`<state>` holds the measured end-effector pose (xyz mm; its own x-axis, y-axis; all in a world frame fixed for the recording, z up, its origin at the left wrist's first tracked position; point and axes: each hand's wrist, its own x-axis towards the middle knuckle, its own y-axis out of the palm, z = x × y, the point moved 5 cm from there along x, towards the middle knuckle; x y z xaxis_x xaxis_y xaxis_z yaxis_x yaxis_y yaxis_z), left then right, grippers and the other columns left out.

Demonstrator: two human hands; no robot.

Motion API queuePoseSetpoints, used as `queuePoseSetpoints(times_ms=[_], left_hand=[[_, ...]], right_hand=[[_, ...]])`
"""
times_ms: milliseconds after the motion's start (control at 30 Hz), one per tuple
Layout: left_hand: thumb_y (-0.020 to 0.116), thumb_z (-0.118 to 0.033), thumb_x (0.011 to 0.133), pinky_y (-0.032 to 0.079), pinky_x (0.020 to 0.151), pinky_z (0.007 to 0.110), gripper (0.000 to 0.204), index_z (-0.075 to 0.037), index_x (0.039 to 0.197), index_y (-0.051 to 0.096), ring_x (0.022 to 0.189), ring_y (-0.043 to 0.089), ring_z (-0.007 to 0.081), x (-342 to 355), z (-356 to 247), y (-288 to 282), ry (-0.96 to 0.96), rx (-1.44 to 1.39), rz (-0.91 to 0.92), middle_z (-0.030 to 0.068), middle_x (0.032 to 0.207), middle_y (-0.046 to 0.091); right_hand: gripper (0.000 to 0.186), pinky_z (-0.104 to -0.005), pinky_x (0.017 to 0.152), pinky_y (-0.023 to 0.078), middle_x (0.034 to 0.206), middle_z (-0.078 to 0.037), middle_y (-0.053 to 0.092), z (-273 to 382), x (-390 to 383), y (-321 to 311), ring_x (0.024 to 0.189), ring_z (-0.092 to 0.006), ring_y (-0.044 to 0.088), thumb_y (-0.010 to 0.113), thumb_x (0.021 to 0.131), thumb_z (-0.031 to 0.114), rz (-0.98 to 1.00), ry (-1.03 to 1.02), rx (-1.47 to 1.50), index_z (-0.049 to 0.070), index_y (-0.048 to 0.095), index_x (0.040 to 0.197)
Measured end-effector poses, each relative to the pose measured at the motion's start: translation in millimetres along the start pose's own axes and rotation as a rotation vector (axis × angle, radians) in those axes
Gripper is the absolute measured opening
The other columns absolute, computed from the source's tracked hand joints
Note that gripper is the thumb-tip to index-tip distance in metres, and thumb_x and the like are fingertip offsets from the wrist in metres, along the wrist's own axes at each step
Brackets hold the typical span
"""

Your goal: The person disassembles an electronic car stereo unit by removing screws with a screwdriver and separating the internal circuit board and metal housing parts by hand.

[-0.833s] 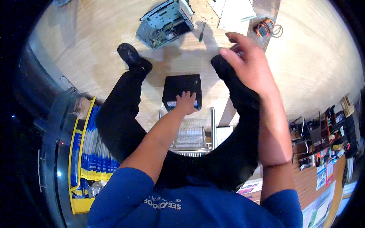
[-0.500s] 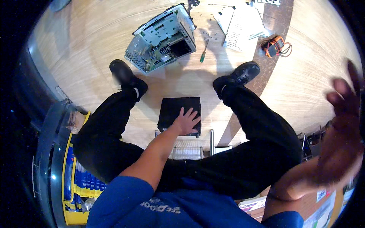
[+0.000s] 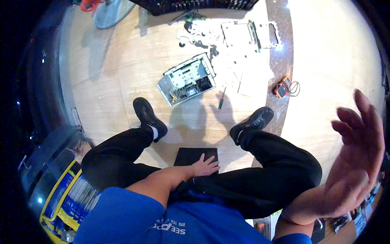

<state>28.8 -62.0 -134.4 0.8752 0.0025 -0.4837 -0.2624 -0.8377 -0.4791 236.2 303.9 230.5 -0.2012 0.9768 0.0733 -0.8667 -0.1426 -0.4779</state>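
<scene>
My left hand (image 3: 205, 166) lies flat with its fingers spread on a black, flat-topped square object (image 3: 189, 155) between my legs. My right hand (image 3: 357, 138) is raised at the far right, fingers apart, holding nothing. Ahead of my feet an opened computer case (image 3: 172, 87) rests on the floor, with boards and metal parts showing inside. To its right lies a screwdriver (image 3: 221, 102) with a green handle. Neither hand touches the case or the screwdriver.
An orange multimeter (image 3: 283, 88) with leads lies on the dark floor strip (image 3: 284, 49). Farther off are white metal panels (image 3: 256, 77), several loose parts and a black crate-like object (image 3: 195, 6). A yellow-framed rack (image 3: 61, 193) of blue packets stands at the left.
The view has tilted upward, so the case and tools appear lower and more far floor shows. My left hand stays on the black object; my right hand stays raised and open.
</scene>
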Motion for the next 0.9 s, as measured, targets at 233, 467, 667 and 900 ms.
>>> queuePoseSetpoints(times_ms=[233, 467, 667, 900], left_hand=[[0.038, -0.029, 0.093, 0.038, 0.084, 0.066, 0.046, -0.016, 0.137, 0.036, 0.125, 0.042, 0.0335, 7.2, 7.0, 38.3, 0.096, 0.378, -0.31, 0.007, 0.139, 0.041], [0.053, -0.021, 0.079, 0.048, 0.07, 0.045, 0.019, -0.013, 0.082, 0.07, 0.078, 0.065, 0.0271, 10.4, 20.6, -117.1, -0.017, 0.328, 0.207, 0.0062, 0.081, 0.068], [0.055, -0.014, 0.079, 0.053, 0.066, 0.044, 0.017, -0.004, 0.085, 0.067, 0.079, 0.065, 0.0313, -145.9, 34.6, -357.6, -0.604, 0.372, -0.205, 0.0142, 0.083, 0.067], [0.057, -0.032, 0.088, 0.046, 0.09, 0.041, 0.046, -0.006, 0.127, 0.05, 0.106, 0.057, 0.0352, -293.8, 13.6, -448.5, -0.616, 0.168, -1.151, 0.0181, 0.115, 0.06]], right_hand=[[0.037, -0.0306, 0.088, 0.045, 0.122, -0.017, 0.056, 10.1, -11.8, 24.2, 0.106, -0.0213, 0.057, 0.05, 0.091, 0.007, -0.132, 0.163, 0.035, -0.002, 0.048, 0.127], [0.042, -0.0342, 0.076, 0.051, 0.098, -0.022, 0.066, -19.1, -5.8, 41.9, 0.088, -0.0264, 0.066, 0.062, 0.086, 0.024, -0.162, 0.189, -0.222, -0.005, 0.057, 0.116], [0.032, -0.0417, 0.074, 0.05, 0.085, -0.022, 0.065, -44.8, 23.0, 98.7, 0.082, -0.0375, 0.063, 0.059, 0.086, 0.032, 0.045, 0.122, -0.438, 0.002, 0.065, 0.095], [0.038, -0.0446, 0.078, 0.048, 0.086, -0.024, 0.064, -158.2, 40.3, 187.8, 0.084, -0.0388, 0.062, 0.057, 0.084, 0.036, 0.345, 0.173, -0.566, 0.0, 0.068, 0.086]])
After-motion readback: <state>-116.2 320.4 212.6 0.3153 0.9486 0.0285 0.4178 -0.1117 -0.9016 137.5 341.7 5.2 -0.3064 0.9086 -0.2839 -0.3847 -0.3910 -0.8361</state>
